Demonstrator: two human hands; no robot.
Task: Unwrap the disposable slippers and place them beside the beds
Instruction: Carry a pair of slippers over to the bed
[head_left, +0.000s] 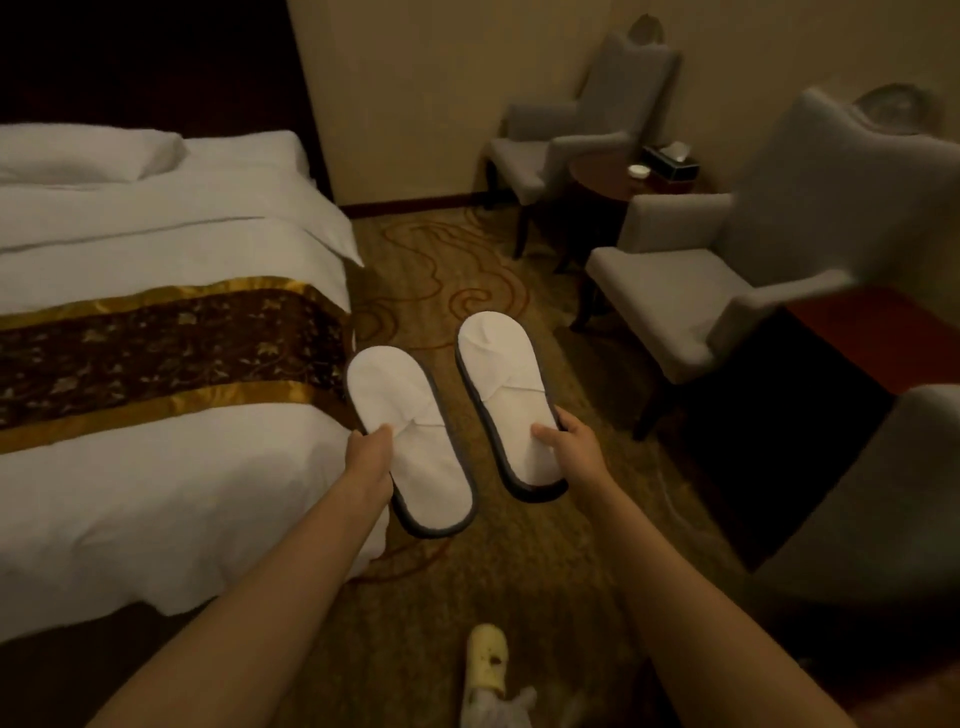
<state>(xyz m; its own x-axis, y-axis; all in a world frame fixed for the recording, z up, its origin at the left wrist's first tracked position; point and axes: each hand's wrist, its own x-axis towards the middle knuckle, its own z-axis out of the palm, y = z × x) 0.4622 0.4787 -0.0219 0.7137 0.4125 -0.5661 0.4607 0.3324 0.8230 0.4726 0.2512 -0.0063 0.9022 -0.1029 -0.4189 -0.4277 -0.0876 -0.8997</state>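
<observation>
I hold two white disposable slippers with dark grey soles, one in each hand, flat and toes pointing away, above the carpet. My left hand (371, 449) grips the left slipper (405, 415) at its left edge, thumb on top. My right hand (563, 441) grips the right slipper (496, 374) at its right edge, thumb on the white upper. Both are unwrapped. The bed (156, 493), white with a brown and gold runner, lies just left of the left slipper.
Patterned carpet (467, 270) runs between the bed and two grey armchairs (675, 291) on the right. A small round table (608, 174) with a tissue box stands between the chairs. A yellow shoe and crumpled clear wrapping (493, 686) lie at the bottom.
</observation>
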